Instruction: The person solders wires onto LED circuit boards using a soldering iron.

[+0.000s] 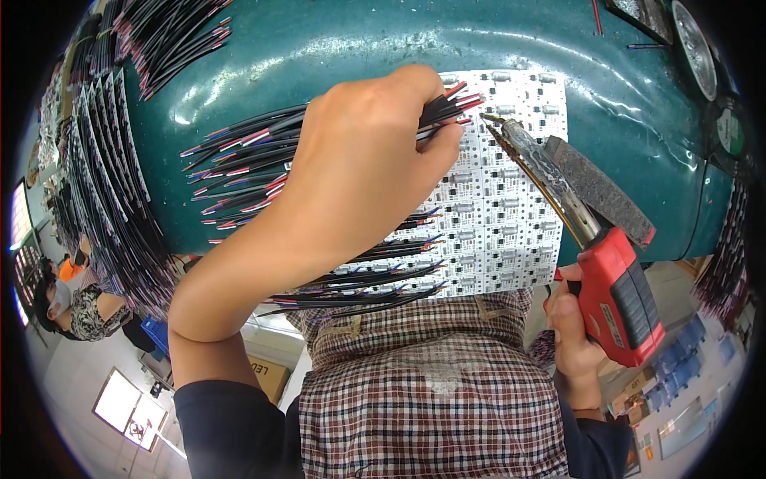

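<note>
My left hand (371, 136) is closed in a pinch round several black-sheathed cables (445, 108), whose stripped red, white and blue ends point right over a white circuit board panel (520, 195). Small grey and black components sit in rows on the panel. More black cables (391, 275) lie side by side across its left and near part, partly under my left hand and forearm. In my right hand (573, 323) is a red soldering gun (618, 299) with a black grip. Its tip, with a thin tube alongside, points up and left, close to the cable ends. Whether it touches them is hard to tell.
The worktop is covered in green sheeting (279, 56). A dark grey block (598, 188) lies beside the soldering gun. Cable bundles (171, 36) and a stack of wired strips (112, 168) fill the left side. A round metal dish (694, 48) stands far right. Another person (84, 307) is at left.
</note>
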A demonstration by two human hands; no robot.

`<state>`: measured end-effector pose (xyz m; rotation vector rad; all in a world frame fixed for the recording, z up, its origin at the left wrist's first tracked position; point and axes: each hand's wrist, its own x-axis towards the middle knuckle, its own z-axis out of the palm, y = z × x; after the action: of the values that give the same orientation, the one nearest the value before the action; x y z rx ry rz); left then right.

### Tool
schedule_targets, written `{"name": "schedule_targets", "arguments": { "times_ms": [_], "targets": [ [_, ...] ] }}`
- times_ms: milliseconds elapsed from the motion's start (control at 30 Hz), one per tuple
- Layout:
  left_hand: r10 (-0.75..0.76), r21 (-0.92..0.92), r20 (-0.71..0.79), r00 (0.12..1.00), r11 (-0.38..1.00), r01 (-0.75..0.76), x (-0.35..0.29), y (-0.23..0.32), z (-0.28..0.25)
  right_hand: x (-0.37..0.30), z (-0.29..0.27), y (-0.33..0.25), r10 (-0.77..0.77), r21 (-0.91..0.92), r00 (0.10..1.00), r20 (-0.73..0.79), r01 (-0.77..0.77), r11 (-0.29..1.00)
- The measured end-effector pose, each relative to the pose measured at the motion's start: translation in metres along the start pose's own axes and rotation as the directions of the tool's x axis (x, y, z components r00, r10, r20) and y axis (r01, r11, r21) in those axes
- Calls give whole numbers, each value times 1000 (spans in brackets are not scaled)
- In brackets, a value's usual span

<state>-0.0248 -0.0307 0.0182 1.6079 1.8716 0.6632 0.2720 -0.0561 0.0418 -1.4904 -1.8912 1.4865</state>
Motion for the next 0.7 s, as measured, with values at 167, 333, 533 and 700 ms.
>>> {"name": "schedule_targets", "arguments": {
  "times_ms": [167, 333, 533, 700],
  "targets": [
    [19, 72, -20, 1000, 997, -18, 1, 0, 3, 3, 6, -2, -8, 1, 1000, -24, 8, 1000],
    [45, 96, -34, 998, 995, -41, 1, -1, 4, 6, 3, -2, -26, -12, 1000, 13, 27, 1000],
    [50, 121, -31, 998, 992, -46, 1, -1, 6, 3, 4, -1, 1, -22, 1000, 4, -1, 1000],
    [57, 120, -52, 997, 991, -51, 0, -3, 7, 4, -6, 1, -59, -131, 997, 53, 65, 989]
  ]
}}
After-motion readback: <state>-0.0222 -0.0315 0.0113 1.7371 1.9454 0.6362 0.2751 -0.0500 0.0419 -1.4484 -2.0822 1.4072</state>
